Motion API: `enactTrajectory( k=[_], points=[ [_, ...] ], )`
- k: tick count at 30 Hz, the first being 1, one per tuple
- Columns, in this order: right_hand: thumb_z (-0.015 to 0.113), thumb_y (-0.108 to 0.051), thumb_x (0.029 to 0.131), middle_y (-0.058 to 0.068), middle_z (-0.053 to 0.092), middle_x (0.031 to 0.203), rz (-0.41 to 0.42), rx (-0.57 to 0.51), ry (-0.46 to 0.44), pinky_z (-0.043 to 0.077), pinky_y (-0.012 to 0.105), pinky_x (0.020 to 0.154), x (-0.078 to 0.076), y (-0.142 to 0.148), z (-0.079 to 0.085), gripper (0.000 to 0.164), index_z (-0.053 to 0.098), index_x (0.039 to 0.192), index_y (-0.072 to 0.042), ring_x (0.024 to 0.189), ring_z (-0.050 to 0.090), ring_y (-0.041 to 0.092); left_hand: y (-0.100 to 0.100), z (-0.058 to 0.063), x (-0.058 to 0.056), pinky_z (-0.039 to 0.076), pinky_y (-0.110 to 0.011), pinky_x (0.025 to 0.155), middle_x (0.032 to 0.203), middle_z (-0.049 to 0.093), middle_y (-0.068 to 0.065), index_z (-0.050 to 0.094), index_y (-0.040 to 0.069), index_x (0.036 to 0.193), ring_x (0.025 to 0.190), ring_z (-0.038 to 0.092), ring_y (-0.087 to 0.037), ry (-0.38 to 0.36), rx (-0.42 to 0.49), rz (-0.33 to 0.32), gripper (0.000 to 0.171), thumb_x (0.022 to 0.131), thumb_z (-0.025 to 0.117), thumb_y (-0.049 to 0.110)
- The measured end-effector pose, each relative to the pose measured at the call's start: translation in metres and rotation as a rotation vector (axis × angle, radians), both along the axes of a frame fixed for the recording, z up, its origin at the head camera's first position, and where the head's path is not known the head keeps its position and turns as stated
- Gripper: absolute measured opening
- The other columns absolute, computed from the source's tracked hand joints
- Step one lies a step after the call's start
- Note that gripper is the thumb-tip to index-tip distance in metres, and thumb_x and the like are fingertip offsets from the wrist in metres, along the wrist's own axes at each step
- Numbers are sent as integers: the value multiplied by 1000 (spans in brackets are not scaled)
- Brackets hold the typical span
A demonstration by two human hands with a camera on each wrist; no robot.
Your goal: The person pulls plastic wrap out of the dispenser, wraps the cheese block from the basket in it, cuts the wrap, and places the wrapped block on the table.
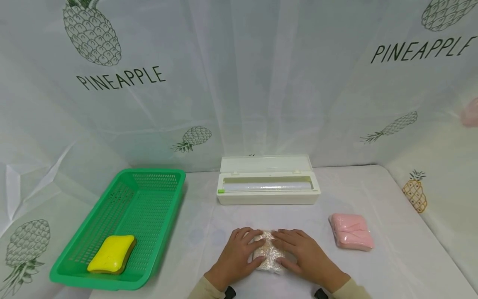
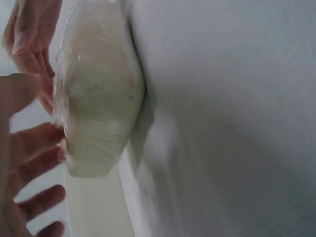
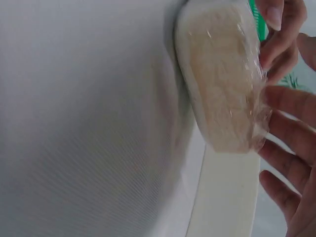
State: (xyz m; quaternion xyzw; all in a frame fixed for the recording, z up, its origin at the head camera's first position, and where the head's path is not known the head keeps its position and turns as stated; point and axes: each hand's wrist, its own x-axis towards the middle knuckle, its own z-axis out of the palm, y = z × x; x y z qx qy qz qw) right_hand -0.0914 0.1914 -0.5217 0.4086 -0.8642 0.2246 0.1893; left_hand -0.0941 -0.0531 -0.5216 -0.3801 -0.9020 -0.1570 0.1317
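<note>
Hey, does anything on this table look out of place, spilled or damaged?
Nothing looks spilled or damaged. One slightly untidy bit is the clear wrap on the package between the left hand and right hand: it looks crinkled and bunched on top, not smooth. The white box has its lid open, which seems ordinary.

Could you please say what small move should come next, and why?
Perhaps smooth the clear film down onto the pale block: the film looks crinkled along the top, and the left hand and right hand both touch it there.
</note>
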Motion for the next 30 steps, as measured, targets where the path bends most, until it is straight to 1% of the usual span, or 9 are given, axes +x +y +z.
enactTrajectory(
  k=[2, 4, 8, 14, 18, 24, 30],
  points=[
    [66, -46, 82, -1, 51, 134, -29, 51, -8, 34, 35, 96, 4, 0, -2, 51, 63, 121, -14, 120, 48, 19, 1, -1, 2, 35, -41, 92, 130, 49, 6, 63, 22, 120, 116, 41, -16, 20, -36, 10, 42, 88, 57, 48],
    [64, -48, 82, 0, 50, 135, -52, 91, -5, 35, 36, 95, 7, 0, -5, 54, 62, 122, -12, 122, 47, 20, 1, -3, 5, 35, -41, 92, 130, 49, 5, 61, 23, 122, 116, 41, -16, 32, -64, 23, 42, 88, 57, 47],
    [64, -46, 83, 3, 51, 133, -68, 121, 16, 35, 38, 95, 10, -2, -8, 55, 61, 122, -7, 121, 48, 23, 4, -4, 8, 35, -42, 92, 132, 49, 5, 60, 23, 124, 117, 41, -17, 52, -119, 47, 43, 89, 55, 47],
    [63, -44, 84, 6, 54, 130, -74, 160, 46, 34, 41, 97, 11, -6, -7, 55, 61, 121, -4, 119, 50, 24, 6, -4, 11, 33, -42, 93, 131, 50, 7, 59, 24, 126, 118, 41, -19, 71, -200, 82, 44, 90, 53, 49],
    [63, -43, 83, 7, 55, 129, -80, 168, 51, 35, 43, 96, 12, -7, -8, 55, 61, 121, -4, 119, 50, 25, 8, -6, 11, 33, -43, 93, 132, 50, 8, 58, 25, 126, 118, 41, -19, 66, -225, 95, 44, 90, 52, 50],
    [63, -42, 83, 6, 56, 127, -89, 180, 57, 35, 45, 96, 12, -8, -13, 53, 62, 120, -4, 118, 50, 24, 11, -9, 11, 35, -43, 91, 130, 51, 10, 59, 27, 125, 116, 43, -18, 73, -244, 114, 43, 89, 54, 50],
    [63, -41, 84, 7, 57, 126, -82, 184, 72, 35, 47, 95, 13, -8, -14, 51, 63, 119, -4, 116, 52, 24, 14, -11, 12, 35, -42, 91, 129, 50, 11, 59, 28, 123, 115, 42, -17, 72, -266, 118, 41, 89, 54, 49]
  ],
)
